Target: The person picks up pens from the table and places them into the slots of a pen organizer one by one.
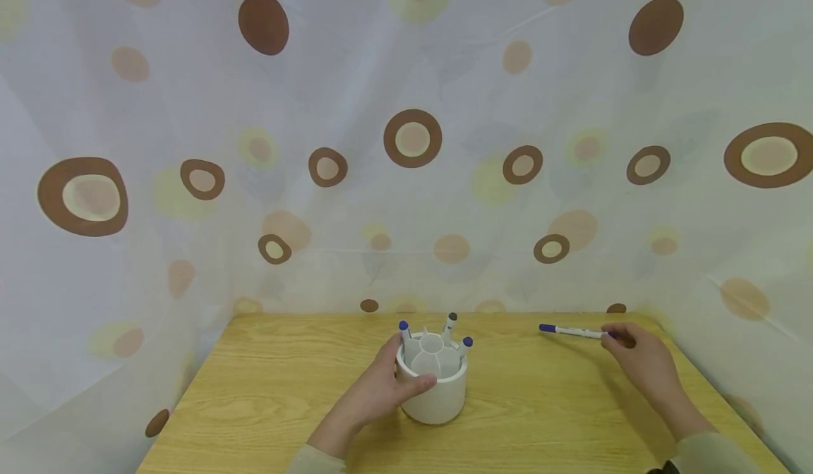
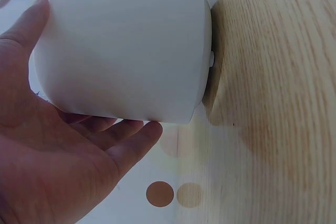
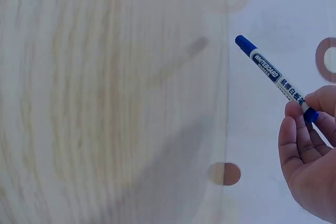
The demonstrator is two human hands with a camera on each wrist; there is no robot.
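Observation:
My left hand [image 1: 380, 388] grips a white round pen holder [image 1: 437, 402] from its left side, the thumb over the front rim and the fingers round the far side. In the left wrist view the holder's smooth wall [image 2: 126, 45] fills the palm side of the hand, its base right by the tabletop. Inside it stand three markers: one blue-capped at the left [image 1: 404, 333], one dark-capped at the back [image 1: 449, 324], one blue-capped at the right [image 1: 466, 345]. Over to the right, my right hand [image 1: 644, 362] pinches a blue-and-white whiteboard marker [image 3: 273, 74] by one end, its blue cap pointing left.
A light wooden table [image 1: 273, 382] lies under both hands. Behind it and along both sides hangs a pale sheet [image 1: 356, 206] with brown, peach and yellow spots. The held marker casts its shadow on the wood in the right wrist view.

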